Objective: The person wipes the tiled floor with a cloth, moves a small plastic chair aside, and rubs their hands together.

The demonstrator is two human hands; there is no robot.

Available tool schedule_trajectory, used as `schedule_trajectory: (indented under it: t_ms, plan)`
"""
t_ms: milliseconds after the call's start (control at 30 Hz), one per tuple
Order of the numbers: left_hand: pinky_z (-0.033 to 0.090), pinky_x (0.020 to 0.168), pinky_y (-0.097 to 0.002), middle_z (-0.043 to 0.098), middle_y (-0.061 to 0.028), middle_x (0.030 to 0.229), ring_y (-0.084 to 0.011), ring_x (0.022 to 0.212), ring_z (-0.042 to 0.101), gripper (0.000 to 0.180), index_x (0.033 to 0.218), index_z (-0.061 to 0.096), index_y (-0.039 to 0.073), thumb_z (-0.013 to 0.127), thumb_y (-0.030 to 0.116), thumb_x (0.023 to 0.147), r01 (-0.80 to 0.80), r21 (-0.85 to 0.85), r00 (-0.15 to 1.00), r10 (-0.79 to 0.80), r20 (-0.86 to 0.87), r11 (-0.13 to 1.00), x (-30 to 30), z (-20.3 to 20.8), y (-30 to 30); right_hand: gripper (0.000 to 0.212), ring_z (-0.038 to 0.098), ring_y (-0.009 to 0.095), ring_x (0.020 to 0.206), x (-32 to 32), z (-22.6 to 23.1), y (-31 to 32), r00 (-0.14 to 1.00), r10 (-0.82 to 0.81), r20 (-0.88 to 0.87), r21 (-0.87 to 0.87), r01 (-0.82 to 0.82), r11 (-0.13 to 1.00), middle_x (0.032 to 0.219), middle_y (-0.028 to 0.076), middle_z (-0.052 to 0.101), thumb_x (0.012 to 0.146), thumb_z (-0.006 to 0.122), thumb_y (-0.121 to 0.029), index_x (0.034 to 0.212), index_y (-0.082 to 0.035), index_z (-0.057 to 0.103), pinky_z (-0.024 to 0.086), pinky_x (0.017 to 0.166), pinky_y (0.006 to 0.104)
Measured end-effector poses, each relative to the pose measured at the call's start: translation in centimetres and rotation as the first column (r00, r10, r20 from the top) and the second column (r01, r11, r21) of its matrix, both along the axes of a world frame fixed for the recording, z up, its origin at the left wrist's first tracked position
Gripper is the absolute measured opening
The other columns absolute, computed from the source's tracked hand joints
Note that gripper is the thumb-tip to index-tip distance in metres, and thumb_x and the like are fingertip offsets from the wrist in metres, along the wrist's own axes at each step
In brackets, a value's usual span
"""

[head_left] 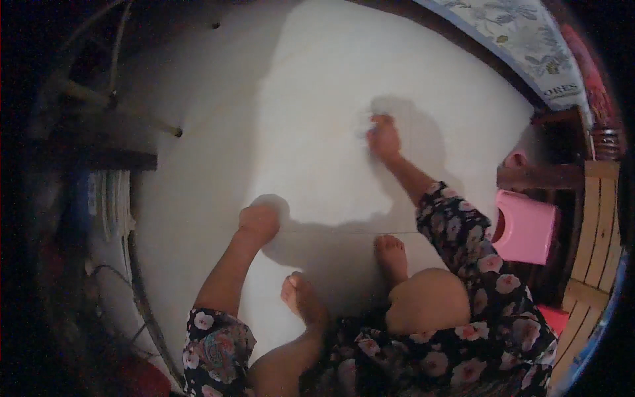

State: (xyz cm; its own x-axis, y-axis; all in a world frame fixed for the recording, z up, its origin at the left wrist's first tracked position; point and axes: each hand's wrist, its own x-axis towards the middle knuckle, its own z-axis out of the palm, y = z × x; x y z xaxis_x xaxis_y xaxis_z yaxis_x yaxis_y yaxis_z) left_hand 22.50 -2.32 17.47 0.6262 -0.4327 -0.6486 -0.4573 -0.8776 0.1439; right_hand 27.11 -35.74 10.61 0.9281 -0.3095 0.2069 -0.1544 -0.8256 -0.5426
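Though blurry, pale item [372, 126] at R hand [385, 139], axis unclear

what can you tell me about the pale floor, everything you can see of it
The floor looks smooth, hard and tiled, off-white with faint thin seams, bright in the middle and dimmer toward the left. The bare left foot and right foot rest on it. The left hand and blurred right hand are low over it; contact is hard to tell.
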Motion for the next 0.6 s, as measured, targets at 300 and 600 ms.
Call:
schedule_trajectory:
  t_ms: [300, 600]
  plan:
    - [0.049, 0.072, -0.0361, 0.064, -0.0058, 0.096, -0.0219, 0.094, 0.06, 0.029, 0.094, 0.065, 0.014, 0.063, 0.03, 0.07, 0.253, 0.096, 0.967, -0.248, -0.055, 0.963, 3.2, -2.3, -2.8, 0.028, 0.054, 0.031, 0.088, -3.1, 2.7, 12.1, 0.917, 0.377, -0.132, 0.263, -0.334, 0.905, 0.095, 0.012, 0.054, 0.063, 0.057, -0.002, 0.09, -0.011, 0.057, 0.044, 0.073, 0.038]
    - [0.049, 0.073, -0.038, 0.064, -0.0072, 0.093, -0.025, 0.09, 0.061, 0.032, 0.093, 0.065, 0.011, 0.063, 0.031, 0.067, 0.294, 0.059, 0.951, -0.286, -0.115, 0.954, 4.6, -2.3, -3.5, 0.032, 0.054, 0.03, 0.087, -2.7, 9.5, 11.0, 0.899, 0.333, -0.283, 0.142, -0.304, 0.942, 0.105, 0.01, 0.049, 0.064, 0.054, -0.001, 0.094, -0.013, 0.057, 0.045, 0.074, 0.0388]
